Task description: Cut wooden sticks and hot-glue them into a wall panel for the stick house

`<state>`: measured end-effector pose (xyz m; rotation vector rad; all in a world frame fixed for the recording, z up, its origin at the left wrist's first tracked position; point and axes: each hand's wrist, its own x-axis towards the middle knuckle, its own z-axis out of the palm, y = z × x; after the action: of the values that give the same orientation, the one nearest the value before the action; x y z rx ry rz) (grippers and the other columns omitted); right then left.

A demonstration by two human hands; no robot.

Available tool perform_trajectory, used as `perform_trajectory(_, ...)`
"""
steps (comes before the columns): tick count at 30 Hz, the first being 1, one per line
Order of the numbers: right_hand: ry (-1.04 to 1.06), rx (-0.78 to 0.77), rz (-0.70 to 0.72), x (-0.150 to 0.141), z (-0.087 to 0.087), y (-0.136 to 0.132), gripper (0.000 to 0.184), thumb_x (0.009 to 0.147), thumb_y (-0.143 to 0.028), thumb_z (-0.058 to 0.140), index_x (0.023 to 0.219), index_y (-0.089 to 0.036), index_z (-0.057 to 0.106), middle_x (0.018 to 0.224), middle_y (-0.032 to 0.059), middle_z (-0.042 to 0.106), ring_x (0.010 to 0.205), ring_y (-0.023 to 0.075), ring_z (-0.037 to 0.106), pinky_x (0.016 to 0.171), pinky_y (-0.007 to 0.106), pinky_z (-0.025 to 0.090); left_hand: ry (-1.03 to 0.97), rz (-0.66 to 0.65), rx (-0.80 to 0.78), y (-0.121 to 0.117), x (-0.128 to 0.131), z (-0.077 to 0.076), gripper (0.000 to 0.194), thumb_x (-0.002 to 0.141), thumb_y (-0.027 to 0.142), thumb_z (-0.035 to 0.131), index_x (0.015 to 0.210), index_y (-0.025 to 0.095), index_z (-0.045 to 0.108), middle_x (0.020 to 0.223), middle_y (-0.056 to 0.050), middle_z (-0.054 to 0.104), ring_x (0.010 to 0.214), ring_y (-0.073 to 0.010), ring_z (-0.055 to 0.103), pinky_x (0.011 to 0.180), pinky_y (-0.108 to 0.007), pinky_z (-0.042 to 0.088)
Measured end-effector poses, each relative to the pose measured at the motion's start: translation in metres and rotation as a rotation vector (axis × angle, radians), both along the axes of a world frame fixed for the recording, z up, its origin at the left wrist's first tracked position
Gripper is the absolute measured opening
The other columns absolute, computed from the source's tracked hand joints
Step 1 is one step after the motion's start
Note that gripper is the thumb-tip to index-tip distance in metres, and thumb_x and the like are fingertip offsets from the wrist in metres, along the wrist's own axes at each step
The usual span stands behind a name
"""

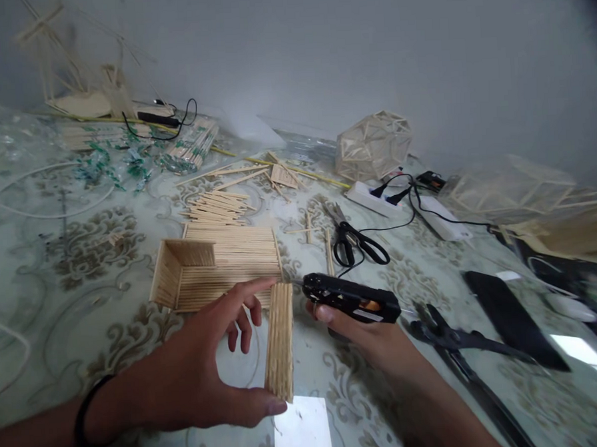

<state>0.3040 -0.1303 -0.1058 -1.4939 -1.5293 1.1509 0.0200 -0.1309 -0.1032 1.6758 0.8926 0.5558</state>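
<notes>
Between the thumb and index finger of my left hand [210, 361] is a narrow panel of wooden sticks [279, 344], held by its two ends. My right hand [354, 330] is wrapped round a black hot glue gun [352, 297]. The gun's nozzle points left and reaches the panel's upper end; whether it touches cannot be made out. Behind my left hand lies a stick-built structure [225, 261] with a flat base and low walls at its left side. My left hand partly hides its front edge.
Loose sticks [217, 208] lie behind the structure. Black-handled scissors [352, 241], a white power strip [374, 198], black pliers [455, 339] and a black phone [514, 319] are on the right. A geometric stick frame [374, 146] stands at the back, and bundled sticks [192, 146] lie back left.
</notes>
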Motion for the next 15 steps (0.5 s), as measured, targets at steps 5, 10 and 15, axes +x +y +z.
perform_trajectory(5, -0.517, 0.157, 0.008, 0.02, -0.001, 0.029, 0.033, 0.096, -0.057, 0.069, 0.091, -0.024, 0.067, 0.08, 0.003, 0.07, 0.075, 0.0249, 0.067, 0.069, 0.036, 0.054, -0.014, 0.001, -0.043, -0.001, 0.001, 0.006, 0.1, 0.076, 0.036, 0.093, 0.159, 0.043, 0.037, 0.119, 0.001, 0.059, 0.093, -0.0185, 0.061, 0.088, -0.038, 0.058)
perform_trajectory(10, -0.766, 0.246, -0.039, 0.052, -0.011, 0.05, 0.022, 0.08, -0.034, 0.077, 0.096, -0.02, 0.072, 0.105, 0.0176, 0.074, 0.101, 0.0385, 0.071, 0.093, 0.052, 0.057, -0.045, -0.002, -0.032, -0.003, 0.002, 0.007, 0.095, 0.078, 0.04, 0.089, 0.158, 0.037, 0.037, 0.121, -0.003, 0.058, 0.093, -0.0194, 0.06, 0.088, -0.04, 0.058)
perform_trajectory(15, -0.788, 0.347, 0.04, 0.052, 0.007, 0.065, 0.015, 0.09, -0.036, 0.073, 0.093, -0.022, 0.075, 0.106, 0.0162, 0.076, 0.105, 0.0376, 0.071, 0.097, 0.055, 0.057, -0.061, -0.016, -0.034, -0.004, 0.002, 0.008, 0.089, 0.073, 0.045, 0.092, 0.145, 0.03, 0.042, 0.119, -0.003, 0.057, 0.093, -0.0201, 0.059, 0.084, -0.039, 0.056)
